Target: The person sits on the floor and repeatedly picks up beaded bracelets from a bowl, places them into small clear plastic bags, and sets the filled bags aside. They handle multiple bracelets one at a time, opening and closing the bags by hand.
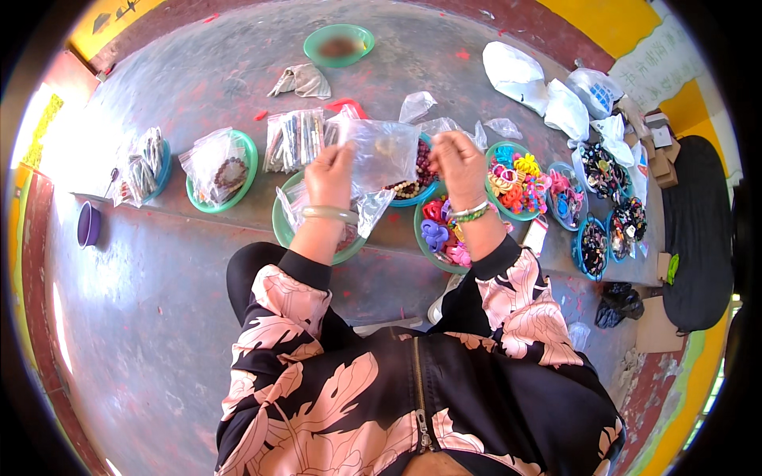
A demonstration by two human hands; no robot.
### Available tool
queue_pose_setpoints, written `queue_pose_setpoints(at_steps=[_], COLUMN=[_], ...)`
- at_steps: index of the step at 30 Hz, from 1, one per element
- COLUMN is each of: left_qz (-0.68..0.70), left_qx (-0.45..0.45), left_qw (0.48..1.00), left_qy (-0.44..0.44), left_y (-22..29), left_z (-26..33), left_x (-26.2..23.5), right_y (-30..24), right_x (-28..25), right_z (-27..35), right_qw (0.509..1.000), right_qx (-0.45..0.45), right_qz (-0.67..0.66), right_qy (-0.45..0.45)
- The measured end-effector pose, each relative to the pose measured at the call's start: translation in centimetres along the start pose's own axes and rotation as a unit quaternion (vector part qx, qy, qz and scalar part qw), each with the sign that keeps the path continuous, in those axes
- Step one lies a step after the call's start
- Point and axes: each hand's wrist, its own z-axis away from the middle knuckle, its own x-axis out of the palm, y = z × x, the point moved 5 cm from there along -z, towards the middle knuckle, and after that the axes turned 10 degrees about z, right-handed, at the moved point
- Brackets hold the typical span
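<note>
A clear plastic bag point(382, 155) is held up flat in front of me. My left hand point(329, 176) is closed on its left edge. Just past the bag's right edge, my right hand point(460, 163) has its fingers pinched together; whatever is in them is too small to make out. Dark red and brown bead bracelets point(426, 163) show in a blue bowl behind the bag. Below my left wrist, a green bowl point(282, 230) holds clear plastic wrapping. Colourful hair ties point(436, 234) fill another bowl by my right wrist.
Bundles of wrapped pen-like sticks point(290, 143) lie left of the bag. Bowls of hair ties point(516, 178) and dark trinkets point(603, 170) stand to the right, white sacks point(516, 75) beyond. A small purple tub point(89, 224) sits far left, below the raised ledge's edge.
</note>
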Motion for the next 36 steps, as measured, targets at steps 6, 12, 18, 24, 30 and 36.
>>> queue_pose_setpoints(at_steps=[6, 12, 18, 24, 30, 36], left_qz=[-0.188, -0.259, -0.264, -0.172, -0.13, -0.121], left_qx=[0.139, 0.196, 0.168, 0.118, 0.075, 0.062], left_qw=[0.967, 0.926, 0.918, 0.945, 0.953, 0.944], left_qy=[-0.105, -0.191, -0.246, -0.252, -0.263, -0.301], left_y=[-0.5, -0.3, 0.2, -0.7, -1.5, -0.9], left_z=[2.8, 3.6, 3.9, 3.3, 2.6, 3.0], left_x=[3.4, 4.2, 4.5, 3.9, 3.7, 4.0], right_y=[2.1, 4.1, 4.1, 3.7, 3.2, 2.5], right_x=[5.1, 4.8, 4.6, 4.2, 3.7, 3.6], right_z=[2.3, 2.1, 1.9, 1.8, 1.3, 1.4], right_qw=[0.977, 0.969, 0.967, 0.969, 0.976, 0.977], right_qx=[0.067, 0.127, 0.137, 0.139, 0.08, 0.057], right_qz=[-0.075, -0.081, -0.106, -0.092, -0.043, -0.007], right_qy=[-0.187, -0.195, -0.187, -0.18, -0.2, -0.207])
